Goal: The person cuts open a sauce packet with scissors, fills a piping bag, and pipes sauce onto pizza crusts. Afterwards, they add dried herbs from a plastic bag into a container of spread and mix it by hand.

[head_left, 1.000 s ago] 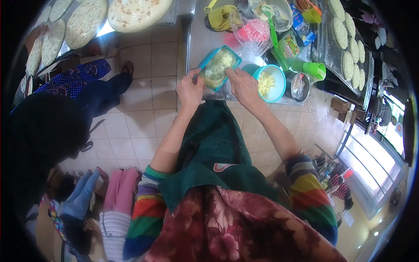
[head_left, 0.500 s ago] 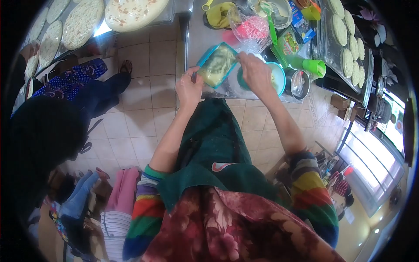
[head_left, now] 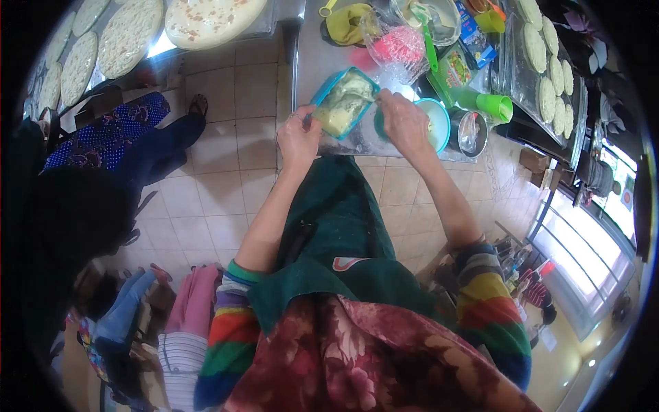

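Observation:
A teal rectangular container [head_left: 345, 103] with a pale yellow creamy mass in it rests near the front edge of the metal table [head_left: 309, 72]. My left hand [head_left: 299, 137] pinches the container's left rim between thumb and fingers. At the right rim is my right hand [head_left: 406, 123], its fingers closed; what they hold is too small to make out. Partly behind that hand stands a round teal-rimmed tub [head_left: 441, 125], with a steel bowl [head_left: 469, 133] beside it.
Behind lie a pink item in clear plastic [head_left: 398, 47], a yellow-green cloth [head_left: 348, 25] and a green cup [head_left: 494, 107]. Trays hold flat dough rounds [head_left: 130, 38] at the left and more rounds [head_left: 547, 99] at the right. Another person in dark clothing [head_left: 75, 213] stands at the left.
My right hand has moved from over the cream to the container's right side. The cream has changed shape, now heaped toward the back. My left hand has stayed at the left rim.

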`<act>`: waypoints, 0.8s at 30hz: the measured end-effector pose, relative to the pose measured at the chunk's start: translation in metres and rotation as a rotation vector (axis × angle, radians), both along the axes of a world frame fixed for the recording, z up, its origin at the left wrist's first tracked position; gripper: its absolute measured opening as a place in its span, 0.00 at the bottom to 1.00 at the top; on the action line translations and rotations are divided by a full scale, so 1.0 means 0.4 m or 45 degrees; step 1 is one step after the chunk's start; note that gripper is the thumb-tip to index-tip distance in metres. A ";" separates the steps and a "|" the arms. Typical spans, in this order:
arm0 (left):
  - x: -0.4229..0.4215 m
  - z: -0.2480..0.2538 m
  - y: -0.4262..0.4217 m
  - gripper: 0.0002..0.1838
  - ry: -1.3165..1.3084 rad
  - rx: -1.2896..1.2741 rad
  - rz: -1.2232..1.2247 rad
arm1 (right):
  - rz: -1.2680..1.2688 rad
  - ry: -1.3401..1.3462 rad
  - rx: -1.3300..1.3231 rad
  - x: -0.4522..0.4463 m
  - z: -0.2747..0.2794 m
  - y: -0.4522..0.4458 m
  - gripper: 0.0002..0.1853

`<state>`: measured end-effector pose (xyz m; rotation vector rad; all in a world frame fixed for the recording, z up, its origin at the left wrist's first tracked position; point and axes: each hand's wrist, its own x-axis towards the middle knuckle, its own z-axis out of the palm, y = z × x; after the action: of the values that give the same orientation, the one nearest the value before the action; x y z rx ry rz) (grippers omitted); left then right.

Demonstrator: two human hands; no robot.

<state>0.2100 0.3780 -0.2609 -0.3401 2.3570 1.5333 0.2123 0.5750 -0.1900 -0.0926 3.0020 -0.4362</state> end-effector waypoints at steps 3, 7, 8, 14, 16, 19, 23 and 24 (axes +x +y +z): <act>-0.004 0.019 0.006 0.13 -0.071 0.061 0.017 | 0.122 0.058 -0.021 0.028 -0.010 -0.017 0.12; -0.006 0.027 0.003 0.13 -0.106 0.109 0.039 | 0.099 0.034 0.039 0.005 -0.023 0.006 0.13; -0.005 0.030 0.005 0.13 -0.131 0.124 0.056 | 0.067 0.048 0.050 0.001 -0.017 0.013 0.14; -0.001 0.020 0.001 0.13 -0.092 0.125 0.048 | 0.125 0.031 -0.016 0.013 0.006 -0.012 0.10; 0.000 0.017 0.001 0.13 -0.083 0.111 0.046 | 0.012 0.026 0.020 -0.023 0.021 0.005 0.10; -0.003 0.022 0.003 0.13 -0.102 0.135 0.053 | 0.092 0.116 -0.099 0.008 -0.034 -0.042 0.07; -0.005 0.056 -0.002 0.13 -0.148 0.156 0.062 | 0.173 0.024 -0.026 0.037 -0.002 -0.045 0.08; -0.003 0.047 -0.003 0.13 -0.118 0.159 0.066 | 0.135 0.043 -0.017 0.023 0.002 -0.012 0.09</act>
<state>0.2089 0.3769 -0.2421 -0.4354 2.1870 1.6422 0.2215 0.5702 -0.1891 -0.2618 3.0093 -0.4473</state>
